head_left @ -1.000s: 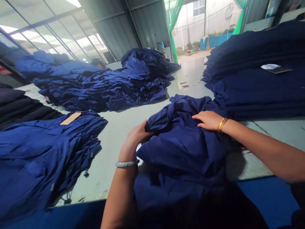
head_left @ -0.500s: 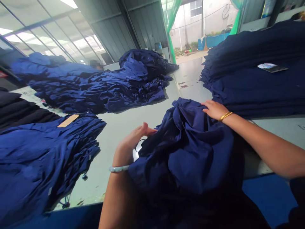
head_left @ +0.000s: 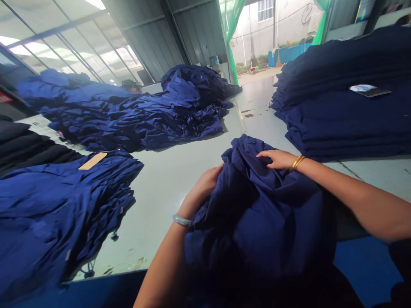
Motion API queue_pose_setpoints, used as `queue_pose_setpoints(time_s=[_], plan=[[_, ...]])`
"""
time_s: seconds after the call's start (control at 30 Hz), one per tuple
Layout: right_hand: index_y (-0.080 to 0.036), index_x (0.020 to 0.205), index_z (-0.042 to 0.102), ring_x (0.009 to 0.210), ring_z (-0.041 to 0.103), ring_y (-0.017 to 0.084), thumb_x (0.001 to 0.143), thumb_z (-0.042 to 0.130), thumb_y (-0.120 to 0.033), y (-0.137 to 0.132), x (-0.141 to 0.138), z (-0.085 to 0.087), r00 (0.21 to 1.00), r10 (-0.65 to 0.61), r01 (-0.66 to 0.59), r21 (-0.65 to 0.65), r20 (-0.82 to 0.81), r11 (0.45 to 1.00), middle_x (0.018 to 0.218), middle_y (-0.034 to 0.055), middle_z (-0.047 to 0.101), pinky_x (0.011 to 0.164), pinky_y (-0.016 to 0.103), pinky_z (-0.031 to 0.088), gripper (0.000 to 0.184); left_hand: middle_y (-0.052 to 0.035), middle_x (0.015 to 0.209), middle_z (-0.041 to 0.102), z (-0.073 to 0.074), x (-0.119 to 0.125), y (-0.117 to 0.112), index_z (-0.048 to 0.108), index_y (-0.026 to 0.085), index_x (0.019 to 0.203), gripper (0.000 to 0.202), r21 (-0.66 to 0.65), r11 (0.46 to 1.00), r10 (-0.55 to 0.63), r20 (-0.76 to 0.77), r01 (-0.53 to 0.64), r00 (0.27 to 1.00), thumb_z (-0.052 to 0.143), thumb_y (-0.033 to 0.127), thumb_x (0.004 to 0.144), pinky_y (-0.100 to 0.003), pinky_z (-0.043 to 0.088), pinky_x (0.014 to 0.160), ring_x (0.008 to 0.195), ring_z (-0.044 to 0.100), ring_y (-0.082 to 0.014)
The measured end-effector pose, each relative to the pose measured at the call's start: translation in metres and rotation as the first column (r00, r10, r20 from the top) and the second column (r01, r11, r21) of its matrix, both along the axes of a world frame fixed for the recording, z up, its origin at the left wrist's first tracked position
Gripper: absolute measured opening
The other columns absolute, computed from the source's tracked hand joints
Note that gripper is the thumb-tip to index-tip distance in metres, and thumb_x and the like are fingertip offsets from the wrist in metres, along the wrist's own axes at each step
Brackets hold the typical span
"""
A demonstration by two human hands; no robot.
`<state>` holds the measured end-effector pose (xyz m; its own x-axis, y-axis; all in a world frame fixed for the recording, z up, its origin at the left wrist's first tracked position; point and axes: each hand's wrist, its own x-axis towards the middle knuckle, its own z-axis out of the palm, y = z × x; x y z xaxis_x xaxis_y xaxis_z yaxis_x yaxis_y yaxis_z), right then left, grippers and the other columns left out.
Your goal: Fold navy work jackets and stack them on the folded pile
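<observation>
A crumpled navy garment (head_left: 266,214) lies bunched on the grey table (head_left: 173,175) in front of me. My left hand (head_left: 202,188), with a pale bangle on the wrist, is closed on the garment's left edge, its fingers tucked into the cloth. My right hand (head_left: 278,159), with a gold bangle, rests on the top of the bundle with fingers curled into the folds near its far end.
A tall stack of folded navy garments (head_left: 346,115) with a paper tag stands at the right. Loose blue garments are heaped at the left front (head_left: 58,209) and across the back (head_left: 160,115). Dark folded cloth (head_left: 28,147) lies far left.
The garment has been gathered closer and higher. My left hand moved right and closed on the cloth; my right hand drew back toward me and gripped the top folds.
</observation>
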<state>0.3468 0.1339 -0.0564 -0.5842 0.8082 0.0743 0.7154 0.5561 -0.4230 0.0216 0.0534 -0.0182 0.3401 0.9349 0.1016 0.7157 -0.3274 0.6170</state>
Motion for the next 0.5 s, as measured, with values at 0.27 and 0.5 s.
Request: queue_pose_setpoints(time_s=[0.27,0.5], plan=[[-0.018,0.138,0.072,0.112,0.074,0.027,0.103,0.049,-0.054,0.014,0.03,0.006,0.882,-0.303,0.249,-0.189,-0.361,0.95,0.137,0.0131,0.075,0.1,0.041,0.059,0.055,-0.0127,0.122,0.081,0.029,-0.01,-0.008,0.077,0.015,0.122,0.065,-0.068,0.979,0.203,0.389,-0.192,0.898,0.085,0.049,0.067,-0.043,0.057,0.102,0.115,0.073,-0.0352],[-0.024,0.144,0.069,0.12,0.071,0.026,0.083,0.073,-0.032,0.025,0.028,-0.002,0.983,-0.152,0.134,-0.166,-0.106,0.977,0.14,0.0073,0.074,0.104,0.036,0.055,0.062,-0.0066,0.095,0.083,0.03,-0.007,-0.009,0.082,0.015,0.094,0.041,-0.119,0.967,0.254,0.331,-0.227,0.909,0.081,0.044,0.065,-0.035,0.059,0.081,0.094,0.074,-0.0295]])
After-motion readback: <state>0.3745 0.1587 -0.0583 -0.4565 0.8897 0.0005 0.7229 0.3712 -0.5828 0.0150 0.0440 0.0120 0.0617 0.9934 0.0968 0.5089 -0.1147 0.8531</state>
